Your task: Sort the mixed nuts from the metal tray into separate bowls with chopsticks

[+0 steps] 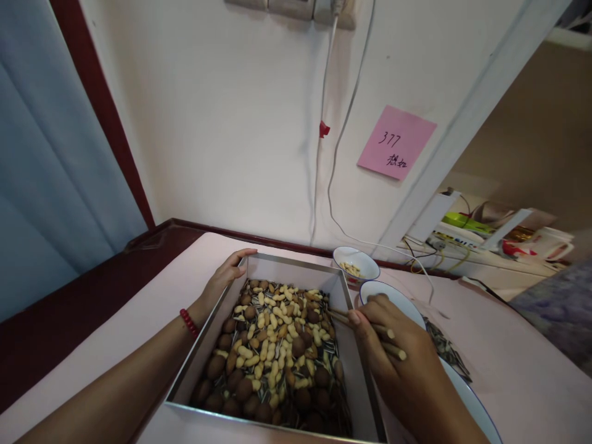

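The metal tray (291, 272) of mixed peanuts, seeds and brown nuts sits low and centre in the frame on the pink tabletop (509, 370). The left hand (226, 274) has its grip closed over the tray's upper-left corner. The right hand (393, 357) has its grip closed round chopsticks (342, 317), tips at the tray's right wall (nothing visibly pinched). A smooth peanut could easily slip from the tips, and the wrist might nudge the blue-rimmed bowl (402, 299) beneath it.
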Available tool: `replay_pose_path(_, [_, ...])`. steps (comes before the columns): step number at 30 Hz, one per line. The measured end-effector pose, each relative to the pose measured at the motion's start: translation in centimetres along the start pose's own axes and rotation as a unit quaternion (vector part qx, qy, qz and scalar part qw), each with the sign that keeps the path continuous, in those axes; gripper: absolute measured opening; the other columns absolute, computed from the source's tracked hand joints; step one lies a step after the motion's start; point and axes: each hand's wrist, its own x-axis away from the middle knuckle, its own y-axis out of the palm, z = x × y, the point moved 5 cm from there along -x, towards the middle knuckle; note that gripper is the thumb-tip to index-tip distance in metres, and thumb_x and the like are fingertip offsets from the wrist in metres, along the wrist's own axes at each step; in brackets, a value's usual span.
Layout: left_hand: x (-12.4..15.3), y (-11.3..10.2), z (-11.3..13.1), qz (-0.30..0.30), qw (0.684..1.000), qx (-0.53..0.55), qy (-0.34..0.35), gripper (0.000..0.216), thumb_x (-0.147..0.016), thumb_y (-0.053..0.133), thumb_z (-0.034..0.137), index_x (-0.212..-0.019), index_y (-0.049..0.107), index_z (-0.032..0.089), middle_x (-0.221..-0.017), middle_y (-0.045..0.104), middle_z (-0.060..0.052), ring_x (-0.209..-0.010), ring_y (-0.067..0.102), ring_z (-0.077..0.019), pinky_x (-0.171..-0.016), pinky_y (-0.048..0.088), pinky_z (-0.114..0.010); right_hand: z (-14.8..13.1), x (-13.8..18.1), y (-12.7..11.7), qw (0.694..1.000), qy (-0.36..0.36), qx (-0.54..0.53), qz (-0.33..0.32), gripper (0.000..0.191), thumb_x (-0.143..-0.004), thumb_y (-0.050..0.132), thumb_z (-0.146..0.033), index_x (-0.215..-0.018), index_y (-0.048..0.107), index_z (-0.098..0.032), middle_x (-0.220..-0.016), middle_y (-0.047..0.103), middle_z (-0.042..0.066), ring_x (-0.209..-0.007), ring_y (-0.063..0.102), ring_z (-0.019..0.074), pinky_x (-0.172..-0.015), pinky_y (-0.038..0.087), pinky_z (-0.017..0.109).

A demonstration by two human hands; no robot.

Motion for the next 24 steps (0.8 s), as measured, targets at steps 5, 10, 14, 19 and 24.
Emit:
replay_pose_path(5, [0.4, 0.4, 0.3, -0.007, 1.000, 0.005, -0.015, 0.042, -0.078, 0.071, 0.034, -0.120, 0.068, 0.025, -0.113, 0.071, -0.004, -0.088, 0.066, -0.0263, -0.075, 0.052, -0.033, 0.1, 0.2, -0.5, 1.000, 0.008, 0.002, 0.012, 0.036, -0.105, 0.046, -0.029, -0.069, 0.051, -0.021, -0.070, 0.053, -0.001, -0.063, 0.054, 0.0124, -0.059, 0.040, 0.024])
replay_pose_path(10, [0.5, 0.6, 0.5, 0.000, 1.000, 0.010, -0.013, 0.043, -0.077, 0.071, 0.032, -0.119, 0.068, 0.023, -0.113, 0.072, -0.005, -0.088, 0.069, -0.0279, -0.074, 0.054, -0.034, 0.2, 0.3, -1.7, 1.000, 0.007, 0.003, 0.024, 0.030, -0.104, 0.049, -0.028, -0.075, 0.058, -0.022, -0.073, 0.058, -0.001, -0.068, 0.058, 0.0131, -0.063, 0.043, 0.024])
replay_pose_path(14, [0.5, 0.8, 0.4, -0.007, 0.999, 0.029, -0.029, 0.045, -0.078, 0.071, 0.033, -0.122, 0.066, 0.024, -0.114, 0.073, -0.006, -0.089, 0.070, -0.0283, -0.076, 0.055, -0.035, 0.4, 0.5, -2.7, 0.999, 0.009, -0.002, 0.032, 0.032, -0.105, 0.048, -0.029, -0.075, 0.056, -0.022, -0.072, 0.056, -0.002, -0.064, 0.056, 0.0111, -0.060, 0.043, 0.023])
replay_pose_path(19, [0.6, 0.8, 0.3, -0.006, 0.999, 0.032, -0.033, 0.046, -0.078, 0.071, 0.033, -0.123, 0.065, 0.024, -0.116, 0.072, -0.006, -0.087, 0.070, -0.0279, -0.077, 0.055, -0.036, -0.3, 0.5, -3.9, 0.999, 0.027, -0.032, 0.031, 0.034, -0.105, 0.047, -0.032, -0.074, 0.055, -0.022, -0.069, 0.057, -0.002, -0.060, 0.059, 0.0109, -0.058, 0.046, 0.023])
replay_pose_path(24, [0.3, 0.4, 0.4, 0.000, 1.000, 0.013, -0.023, 0.046, -0.077, 0.072, 0.033, -0.122, 0.066, 0.023, -0.117, 0.071, -0.006, -0.090, 0.069, -0.0276, -0.076, 0.055, -0.034, -0.5, 1.7, -6.9, 0.995, 0.043, -0.007, 0.095, 0.031, -0.101, 0.051, -0.038, -0.077, 0.063, -0.025, -0.074, 0.065, 0.002, -0.066, 0.064, 0.0166, -0.052, 0.048, 0.026])
